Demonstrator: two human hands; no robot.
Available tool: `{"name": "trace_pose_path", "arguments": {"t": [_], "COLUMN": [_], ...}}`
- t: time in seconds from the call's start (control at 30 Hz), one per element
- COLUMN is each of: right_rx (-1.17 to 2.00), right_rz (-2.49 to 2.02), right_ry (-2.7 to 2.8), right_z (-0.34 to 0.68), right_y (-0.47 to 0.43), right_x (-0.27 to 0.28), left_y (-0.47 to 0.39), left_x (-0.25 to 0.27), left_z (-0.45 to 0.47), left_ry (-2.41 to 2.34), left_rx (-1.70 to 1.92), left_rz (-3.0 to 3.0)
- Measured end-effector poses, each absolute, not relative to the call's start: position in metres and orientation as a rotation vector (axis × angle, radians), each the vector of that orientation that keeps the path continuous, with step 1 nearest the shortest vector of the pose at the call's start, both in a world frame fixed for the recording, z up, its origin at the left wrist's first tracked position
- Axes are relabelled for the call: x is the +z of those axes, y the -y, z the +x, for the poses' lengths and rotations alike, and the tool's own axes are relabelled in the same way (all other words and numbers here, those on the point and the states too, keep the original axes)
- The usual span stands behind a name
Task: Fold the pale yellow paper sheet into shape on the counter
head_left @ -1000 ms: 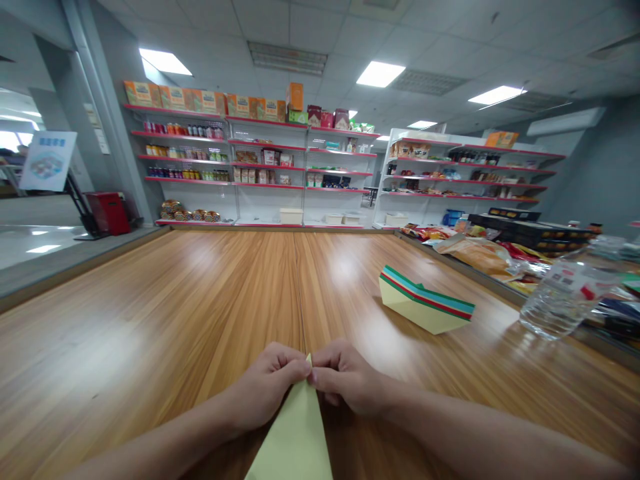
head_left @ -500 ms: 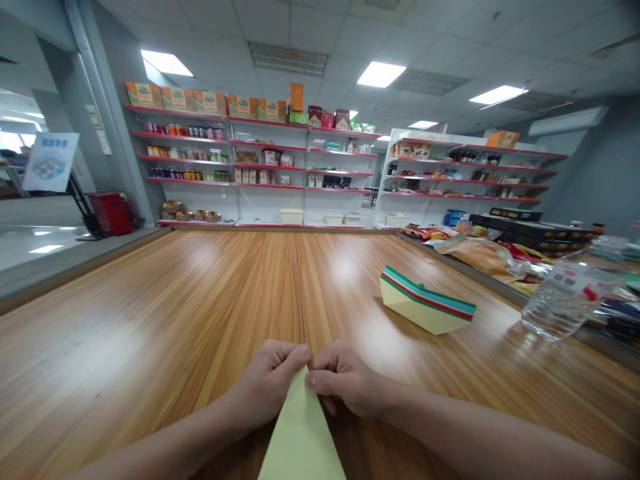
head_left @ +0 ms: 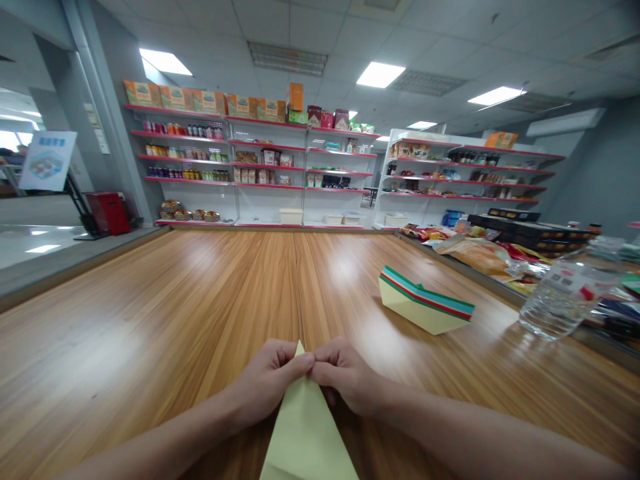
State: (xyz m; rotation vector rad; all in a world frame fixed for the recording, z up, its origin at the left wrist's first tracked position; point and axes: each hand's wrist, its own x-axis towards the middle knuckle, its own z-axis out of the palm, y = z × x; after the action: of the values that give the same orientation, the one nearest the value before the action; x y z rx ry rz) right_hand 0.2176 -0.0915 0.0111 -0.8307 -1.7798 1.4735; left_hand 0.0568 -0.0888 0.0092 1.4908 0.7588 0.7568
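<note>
A sheet of pale yellow paper [head_left: 306, 433], folded to a point at its far end, reaches toward me and runs off the bottom of the view. Near its tip my left hand [head_left: 273, 377] pinches it between thumb and bent fingers. My right hand [head_left: 345, 373] grips the same spot from the other side, and the two thumbs meet over the paper. The narrow tip pokes out just beyond the fingers. To the right, a folded paper boat [head_left: 425, 303] with green, blue and red stripes along its upper edge rests on the wooden table [head_left: 225, 300].
A clear plastic bottle [head_left: 563, 300] stands at the right table edge. Behind it lie snack packets [head_left: 480, 253] and dark boxes [head_left: 530, 230]. Stocked shelves [head_left: 270, 163] line the far wall. A sign [head_left: 49, 160] and a red bin [head_left: 107, 212] stand at the left.
The paper has slid forward between my fingers, so its tip shows beyond them. My thumbs have come together over it. The boat has not moved.
</note>
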Motion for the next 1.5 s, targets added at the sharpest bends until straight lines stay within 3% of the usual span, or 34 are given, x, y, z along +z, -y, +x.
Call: {"name": "trace_pose_path", "arguments": {"t": [0.33,0.6,0.93,1.17,1.33,1.5], "right_rx": [1.476,1.513,1.473,1.376,1.533,1.643], "right_rz": [-0.812,-0.799,-0.815,-0.837,-0.831,-0.813], "right_ry": [1.761,1.749,1.795,1.806,1.713,1.677], "right_z": [0.2173,0.2191,0.2189,0.2172,0.2155,0.2181], "right_y": [0.0902,0.0915,0.0921,0.096,0.0922,0.0901], "right_x": [0.0115,0.0132,0.0136,0.0121,0.0151,0.0126], "left_y": [0.0916,0.091,0.0903,0.0895,0.0886,0.0893], "left_x": [0.0074,0.0147,0.0076,0.0125,0.0115,0.0144], "left_z": [0.0584,0.0556,0.0556,0.0571,0.056,0.0538], "left_ry": [-0.858,-0.662,-0.853,-0.718,-0.827,-0.72], "left_rx": [0.906,0.699,0.917,0.735,0.875,0.712], "left_rz": [1.455,1.382,1.267,1.338,1.268,1.287]}}
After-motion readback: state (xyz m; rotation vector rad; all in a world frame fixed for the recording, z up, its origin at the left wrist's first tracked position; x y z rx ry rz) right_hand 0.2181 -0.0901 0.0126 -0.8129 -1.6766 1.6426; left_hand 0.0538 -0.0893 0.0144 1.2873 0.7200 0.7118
